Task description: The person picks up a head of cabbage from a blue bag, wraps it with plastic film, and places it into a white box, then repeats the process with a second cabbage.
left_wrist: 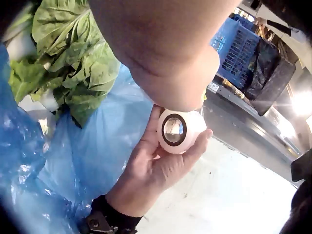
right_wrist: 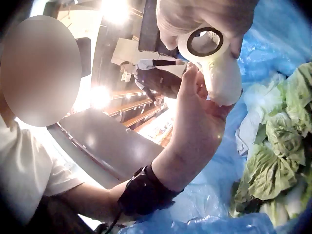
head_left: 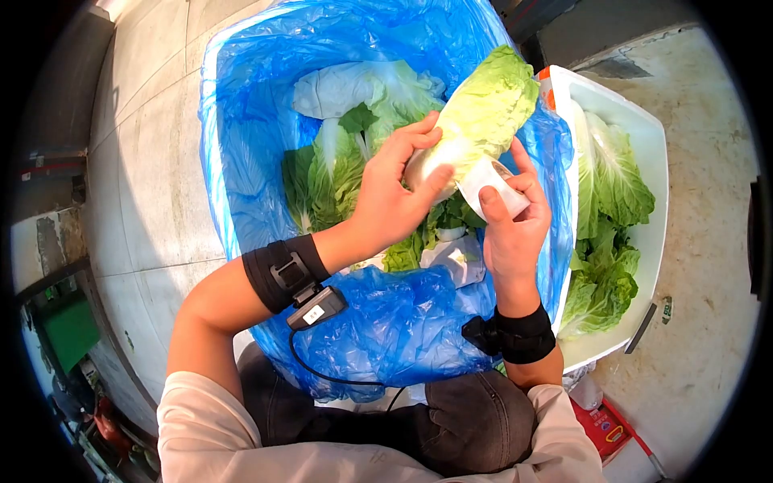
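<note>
My left hand (head_left: 394, 189) grips a napa cabbage (head_left: 495, 101) near its pale base, thumb on the near side. Leaf tips point up and away, over the blue-lined bin. In my right hand (head_left: 519, 217) is a white roll (head_left: 503, 193), fingers and thumb curled round it right at the cabbage's base. A dark ring lines the roll's hollow core in both wrist views, where the roll (left_wrist: 195, 124) faces the camera end-on. The right wrist view shows the cabbage's white base (right_wrist: 223, 80) just below the roll, against the left fingers. Part of the roll is hidden behind my right fingers.
Below the hands, blue plastic (head_left: 378, 314) lines a large bin with several cabbages (head_left: 338, 161) inside. Right of it stands a white box (head_left: 656, 161) holding more cabbages (head_left: 608, 177). Another person (right_wrist: 153, 78) stands in the background, and a blue crate (left_wrist: 239, 53) is farther off.
</note>
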`<state>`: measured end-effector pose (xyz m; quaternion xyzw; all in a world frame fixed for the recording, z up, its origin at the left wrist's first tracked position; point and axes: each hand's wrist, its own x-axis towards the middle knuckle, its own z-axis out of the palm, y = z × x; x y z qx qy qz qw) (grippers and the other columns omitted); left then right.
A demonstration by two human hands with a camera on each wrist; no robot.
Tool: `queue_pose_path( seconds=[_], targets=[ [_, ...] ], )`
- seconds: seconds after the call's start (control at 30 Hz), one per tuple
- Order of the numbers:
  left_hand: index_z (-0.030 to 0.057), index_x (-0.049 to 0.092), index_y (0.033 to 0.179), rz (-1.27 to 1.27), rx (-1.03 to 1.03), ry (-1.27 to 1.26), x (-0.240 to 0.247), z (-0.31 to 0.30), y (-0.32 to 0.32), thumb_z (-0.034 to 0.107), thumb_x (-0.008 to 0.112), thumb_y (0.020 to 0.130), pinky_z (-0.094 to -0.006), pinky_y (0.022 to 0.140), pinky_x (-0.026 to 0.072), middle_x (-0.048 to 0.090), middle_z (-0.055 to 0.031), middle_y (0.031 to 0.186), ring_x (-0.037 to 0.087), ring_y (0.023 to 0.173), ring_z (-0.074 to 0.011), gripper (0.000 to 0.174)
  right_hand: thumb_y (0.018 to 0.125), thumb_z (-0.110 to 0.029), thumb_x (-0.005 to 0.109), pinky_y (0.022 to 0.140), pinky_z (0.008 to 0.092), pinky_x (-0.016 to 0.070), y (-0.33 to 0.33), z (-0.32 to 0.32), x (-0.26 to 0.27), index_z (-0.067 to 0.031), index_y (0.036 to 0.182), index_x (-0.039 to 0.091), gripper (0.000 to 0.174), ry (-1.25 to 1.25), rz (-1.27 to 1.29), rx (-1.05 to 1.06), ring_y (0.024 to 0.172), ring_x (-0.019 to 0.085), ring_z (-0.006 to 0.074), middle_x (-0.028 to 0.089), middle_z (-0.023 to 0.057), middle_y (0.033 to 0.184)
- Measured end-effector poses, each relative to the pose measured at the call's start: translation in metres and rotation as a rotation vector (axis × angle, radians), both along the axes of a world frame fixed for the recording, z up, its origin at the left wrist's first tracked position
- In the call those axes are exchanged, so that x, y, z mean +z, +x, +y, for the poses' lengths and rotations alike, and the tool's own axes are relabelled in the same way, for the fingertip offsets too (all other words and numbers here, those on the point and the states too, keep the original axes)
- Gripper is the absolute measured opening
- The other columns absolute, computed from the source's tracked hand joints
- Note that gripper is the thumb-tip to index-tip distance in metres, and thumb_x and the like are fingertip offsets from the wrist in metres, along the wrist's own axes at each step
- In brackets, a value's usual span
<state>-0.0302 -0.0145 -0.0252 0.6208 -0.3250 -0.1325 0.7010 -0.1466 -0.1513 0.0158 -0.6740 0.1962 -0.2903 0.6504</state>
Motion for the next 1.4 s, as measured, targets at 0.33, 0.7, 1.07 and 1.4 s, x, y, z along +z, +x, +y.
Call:
queue_pose_path(
  seconds=[0.33,0.7,1.07,1.4],
  targets=[
    [0.0019,0.043,0.135,-0.04,-0.086,0.053,-0.001,0.001,0.001,0.008,0.06,0.101,-0.0389,0.112,0.0406,0.039,-0.019,0.154,0.041,0.142,-0.0246,0.038,0.08,-0.015,0.088,0.097,0.0379,0.0514,0.0,-0.001,0.004,-0.0033,0.085,0.057,0.034,-0.098,0.041,-0.011,0.126,0.057,0.0261,0.049,0.0249,0.148],
    [-0.0007,0.04,0.134,-0.004,-0.057,0.132,0.0,0.002,-0.004,0.006,0.059,0.102,-0.038,0.107,0.0449,0.038,-0.0187,0.153,0.048,0.135,-0.0249,0.038,0.082,-0.01,0.085,0.096,0.0364,0.0522,0.002,0.006,0.013,-0.0019,0.082,0.057,0.029,-0.091,0.052,-0.019,0.124,0.06,0.0254,0.051,0.025,0.148],
    [-0.011,0.028,0.139,-0.394,-0.061,0.225,0.001,0.003,-0.01,0.009,0.081,0.08,-0.0495,0.105,0.0478,0.027,-0.0381,0.147,0.041,0.135,-0.0548,0.082,0.085,-0.018,0.085,0.099,0.0389,0.051,0.0,-0.001,0.009,-0.0009,0.078,0.057,0.033,-0.01,0.072,0.0,0.127,0.058,0.0283,0.049,0.0283,0.149],
    [-0.0118,0.029,0.137,-0.422,-0.005,0.198,0.007,0.001,-0.001,0.003,0.077,0.078,-0.0501,0.107,0.0453,0.03,-0.0359,0.145,0.04,0.135,-0.0527,0.078,0.087,-0.013,0.084,0.098,0.0391,0.0523,0.002,0.002,0.023,-0.0011,0.083,0.057,0.029,-0.051,0.065,0.015,0.127,0.061,0.0302,0.052,0.0245,0.146]
  ],
)
